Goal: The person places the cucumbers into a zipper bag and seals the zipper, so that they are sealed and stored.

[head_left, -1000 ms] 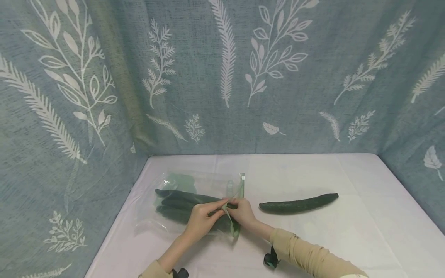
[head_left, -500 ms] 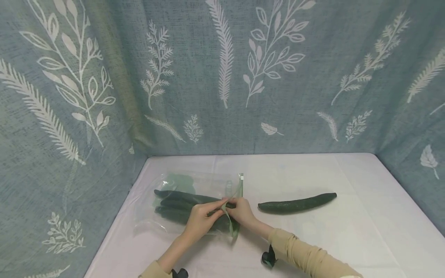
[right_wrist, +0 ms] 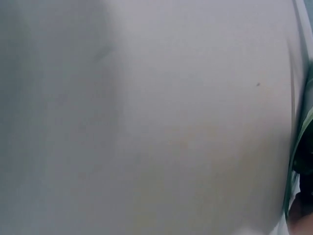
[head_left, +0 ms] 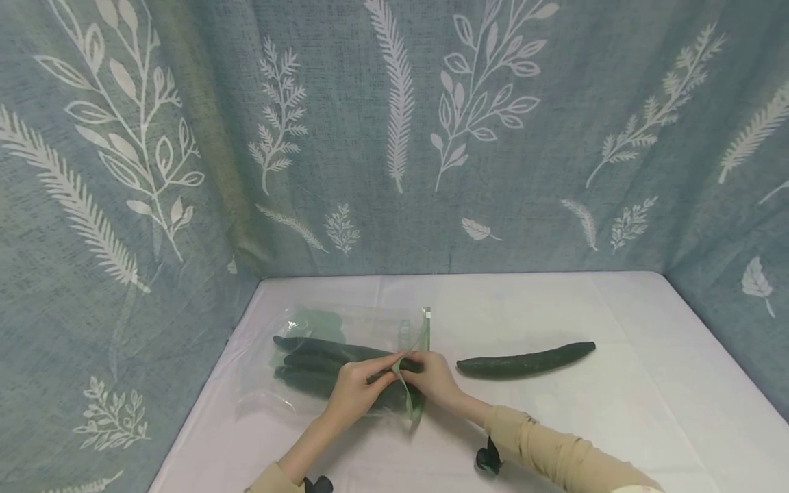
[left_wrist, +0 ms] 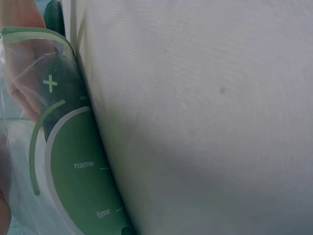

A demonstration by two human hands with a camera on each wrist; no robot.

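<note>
A clear zip bag (head_left: 376, 318) with green-edged mouth lies on its side at the left middle of the table. Several cucumbers (head_left: 320, 352) lie lengthwise inside it. My left hand (head_left: 356, 389) pinches the bag's mouth edge between thumb and fingers. From the right, my right hand (head_left: 436, 378) grips the mouth with bent fingers, its fingertips close to the left ones, a dark cucumber end showing between finger and thumb. In the left wrist view, the bag's green printed label (left_wrist: 83, 181) faces the camera, and the right hand (left_wrist: 22, 68) shows through the plastic.
A single loose cucumber (head_left: 527, 363) rests on the white tablecloth (head_left: 555, 424) to the right of the bag. A blue-grey patterned curtain (head_left: 394, 233) encloses the table at the back and sides.
The head view has shifted slightly. The right forearm and the camera on that wrist have moved a little to the right; both hands keep their hold at the bag's mouth.
</note>
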